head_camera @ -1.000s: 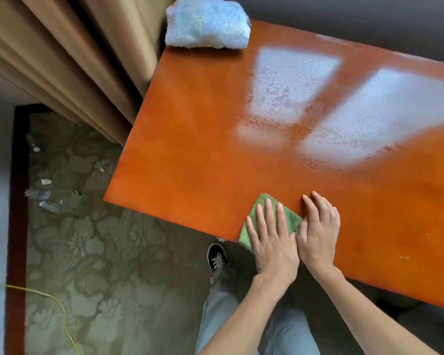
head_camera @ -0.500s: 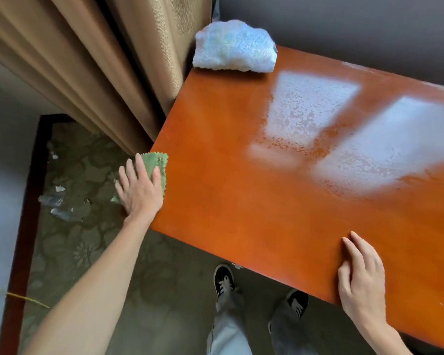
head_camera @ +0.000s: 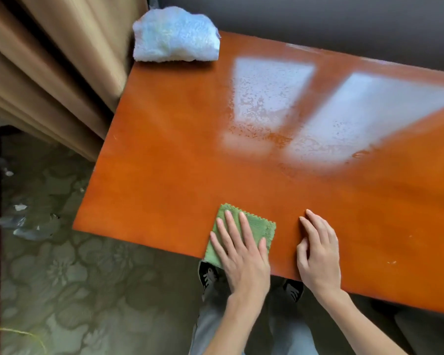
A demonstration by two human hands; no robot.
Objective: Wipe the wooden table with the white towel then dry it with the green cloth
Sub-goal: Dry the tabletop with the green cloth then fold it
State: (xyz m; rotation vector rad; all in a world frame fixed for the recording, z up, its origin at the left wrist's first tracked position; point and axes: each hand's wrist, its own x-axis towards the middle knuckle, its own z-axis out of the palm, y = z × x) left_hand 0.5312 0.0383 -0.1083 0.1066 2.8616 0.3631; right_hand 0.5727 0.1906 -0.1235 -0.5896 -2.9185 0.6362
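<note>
Far left of frame: patterned green carpet (head_camera: 69,285) with small scraps of litter (head_camera: 18,221) at mid-left and a thin yellow cord (head_camera: 18,332) at lower left. Upper left: tan curtain (head_camera: 62,67) in heavy folds, hanging down past the left edge of the wooden surface (head_camera: 180,155). White towel (head_camera: 176,38) bunched in a lump on the surface's far left corner, top centre-left of frame, just beside the curtain. Surface is glossy orange-brown, running diagonally across the frame. Lower centre: green cloth (head_camera: 256,228), folded to a small rectangle with a zigzag edge, lying at the near edge of the surface, its lower corner overhanging that edge. Left hand (head_camera: 241,254) lies flat on the cloth, fingers (head_camera: 232,230) straight and slightly spread, pressing it down, not curled round it. Just right of it, apart from the cloth, right hand (head_camera: 318,254) rests palm-down on bare wood near the same edge, fingers straight and close together, holding nothing. Below the edge: two dark shoes (head_camera: 208,274) and grey trouser legs (head_camera: 210,329). Upper right: two pale window reflections (head_camera: 356,119), the wood there speckled with moisture. Dark wall (head_camera: 318,19) behind, top right.
</note>
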